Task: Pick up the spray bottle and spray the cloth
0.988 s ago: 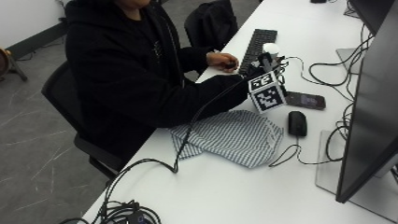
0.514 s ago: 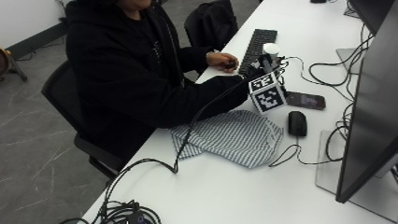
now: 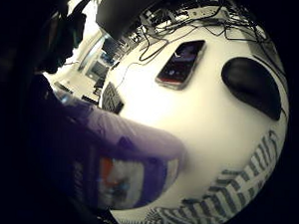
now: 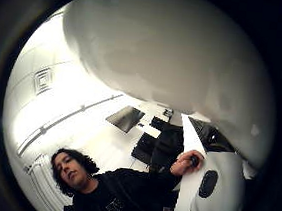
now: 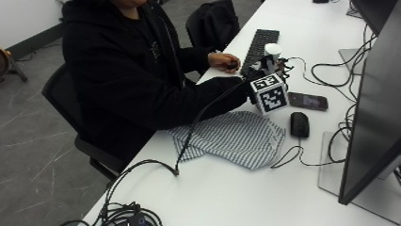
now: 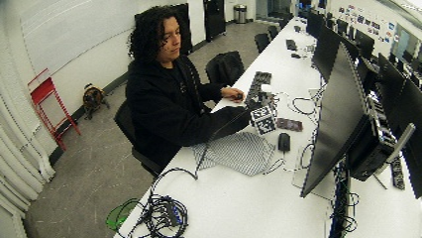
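Note:
My gloved right hand (image 5: 260, 77) grips the spray bottle (image 5: 272, 51) upright on the white desk, just beyond the far edge of the cloth. Only the bottle's white top shows above the hand. In the little finger side palm view the bottle's purple body with its label (image 3: 122, 175) lies close against the palm. Its white head (image 4: 170, 63) fills the thumb side palm view. The grey-and-white striped cloth (image 5: 235, 136) lies crumpled flat on the desk in front of the person, and its edge (image 3: 220, 205) shows beneath the bottle. In the wide outside view the hand (image 6: 259, 101) sits above the cloth (image 6: 240, 151).
A black mouse (image 5: 300, 125) lies right of the cloth, with a phone (image 5: 307, 100) beyond it. A black keyboard (image 5: 260, 41) is behind the hand. The person's bare hand (image 5: 225, 61) rests curled by the keyboard. A monitor (image 5: 376, 103) and cables (image 5: 332, 75) line the right side.

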Available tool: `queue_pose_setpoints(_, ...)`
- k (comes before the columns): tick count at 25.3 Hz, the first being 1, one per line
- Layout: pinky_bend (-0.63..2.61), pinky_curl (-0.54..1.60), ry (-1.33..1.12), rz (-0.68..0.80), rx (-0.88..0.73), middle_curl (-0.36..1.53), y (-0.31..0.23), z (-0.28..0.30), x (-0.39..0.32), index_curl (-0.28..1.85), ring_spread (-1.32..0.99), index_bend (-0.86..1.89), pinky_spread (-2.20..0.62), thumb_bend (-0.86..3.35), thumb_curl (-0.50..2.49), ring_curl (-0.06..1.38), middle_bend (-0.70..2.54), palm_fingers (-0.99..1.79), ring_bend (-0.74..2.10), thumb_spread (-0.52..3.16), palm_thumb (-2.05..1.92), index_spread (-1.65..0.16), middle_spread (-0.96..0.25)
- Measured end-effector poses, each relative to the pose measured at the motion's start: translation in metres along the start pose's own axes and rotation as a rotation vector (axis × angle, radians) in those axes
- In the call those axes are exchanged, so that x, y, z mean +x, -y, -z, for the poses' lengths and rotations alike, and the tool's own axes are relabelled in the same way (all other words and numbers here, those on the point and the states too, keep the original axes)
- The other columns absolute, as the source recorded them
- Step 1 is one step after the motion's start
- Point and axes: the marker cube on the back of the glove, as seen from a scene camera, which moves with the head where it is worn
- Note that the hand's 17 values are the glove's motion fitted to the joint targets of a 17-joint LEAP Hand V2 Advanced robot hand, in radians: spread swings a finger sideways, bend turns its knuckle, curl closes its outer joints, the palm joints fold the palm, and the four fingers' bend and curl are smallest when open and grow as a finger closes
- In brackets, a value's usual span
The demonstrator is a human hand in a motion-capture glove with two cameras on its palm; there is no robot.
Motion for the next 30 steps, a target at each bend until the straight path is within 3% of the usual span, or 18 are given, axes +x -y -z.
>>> queue_pose_setpoints(8,0.33,0.43,-0.131,-0.096,-0.116,0.48,-0.024,0.019,0.002,0.39,-0.17,0.00,0.00,-0.04,0.76,0.49,0.24,0.28,0.47,0.65,1.05,-0.36,-0.15)
queue_pose_setpoints(16,0.37,0.39,-0.484,-0.122,-0.284,0.41,-0.071,0.057,-0.005,0.29,-0.14,0.07,0.10,-0.08,0.64,0.41,0.16,-0.06,0.36,0.82,0.87,-0.39,-0.15)
queue_pose_setpoints(20,0.32,0.37,-0.693,-0.076,-0.344,0.39,-0.079,0.085,-0.008,0.26,-0.13,0.10,0.12,-0.08,0.58,0.37,0.17,-0.11,0.34,0.88,0.75,-0.40,-0.15)
queue_pose_setpoints(25,0.28,0.35,-0.908,-0.024,-0.523,0.37,-0.152,0.075,-0.028,0.23,-0.13,0.11,0.10,-0.06,0.52,0.35,0.17,-0.11,0.32,0.95,0.68,-0.41,-0.15)
queue_pose_setpoints(30,0.28,0.35,-1.034,-0.012,-0.614,0.36,-0.190,0.071,-0.039,0.21,-0.12,0.11,0.09,-0.05,0.47,0.35,0.17,-0.09,0.32,1.00,0.63,-0.41,-0.15)
